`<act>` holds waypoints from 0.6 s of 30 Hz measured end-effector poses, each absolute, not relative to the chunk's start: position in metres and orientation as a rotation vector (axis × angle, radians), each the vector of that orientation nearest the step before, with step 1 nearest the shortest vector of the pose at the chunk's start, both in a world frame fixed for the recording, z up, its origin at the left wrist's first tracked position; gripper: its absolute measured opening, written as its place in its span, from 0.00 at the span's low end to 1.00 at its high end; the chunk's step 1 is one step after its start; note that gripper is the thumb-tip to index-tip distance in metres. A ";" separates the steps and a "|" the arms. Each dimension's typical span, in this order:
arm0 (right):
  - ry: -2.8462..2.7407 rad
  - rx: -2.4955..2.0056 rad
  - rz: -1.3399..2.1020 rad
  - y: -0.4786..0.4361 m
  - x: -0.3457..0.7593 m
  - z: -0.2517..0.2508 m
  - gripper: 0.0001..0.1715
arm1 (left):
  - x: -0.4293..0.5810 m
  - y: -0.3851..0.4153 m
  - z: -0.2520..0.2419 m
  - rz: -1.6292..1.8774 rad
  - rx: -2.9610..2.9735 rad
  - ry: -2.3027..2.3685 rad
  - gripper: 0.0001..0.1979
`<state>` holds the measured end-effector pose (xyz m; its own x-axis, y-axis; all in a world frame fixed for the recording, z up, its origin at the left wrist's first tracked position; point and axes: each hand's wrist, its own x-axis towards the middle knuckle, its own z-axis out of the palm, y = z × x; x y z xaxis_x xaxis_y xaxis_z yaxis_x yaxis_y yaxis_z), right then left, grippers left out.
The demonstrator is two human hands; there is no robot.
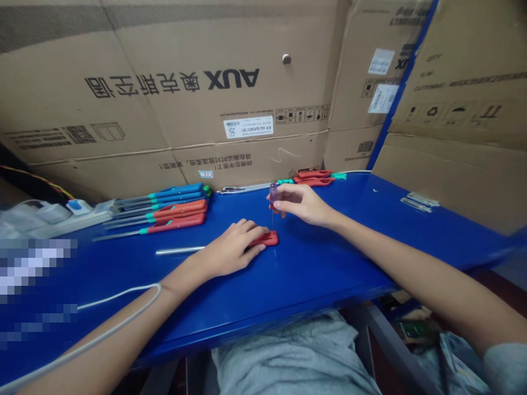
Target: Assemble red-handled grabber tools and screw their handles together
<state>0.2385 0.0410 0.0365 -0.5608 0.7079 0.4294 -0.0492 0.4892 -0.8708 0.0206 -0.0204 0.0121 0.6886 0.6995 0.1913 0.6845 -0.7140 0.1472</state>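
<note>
My right hand point(302, 204) pinches the purple handle of a small screwdriver point(273, 192), which stands upright. The screwdriver's thin shaft points down to the end of a red-handled long-neck lighter point(272, 238) lying on the blue table point(321, 269). My left hand point(236, 247) is closed over that lighter's handle and holds it against the table, hiding most of it. The lighter's metal tube point(179, 250) sticks out to the left past my wrist. Whether the screwdriver's tip sits in a screw is too small to tell.
Left of my hands lie several long-neck lighters with red point(177, 219) and blue handles point(181, 190). More red-handled ones point(315, 178) lie by the cardboard wall point(164, 109). A white power strip point(61, 222) stands far left. A white cable point(123, 332) crosses my left forearm. Small clear strips point(419, 201) lie at right.
</note>
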 end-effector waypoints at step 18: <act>-1.929 -0.522 1.111 0.039 0.239 0.037 0.11 | 0.021 -0.020 0.012 0.325 2.847 1.166 0.17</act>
<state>0.2385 0.0386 0.0372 -0.5698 0.6858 0.4528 -0.0478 0.5224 -0.8513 0.0205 -0.0201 0.0121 0.6942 0.6981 0.1755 0.6881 -0.7151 0.1230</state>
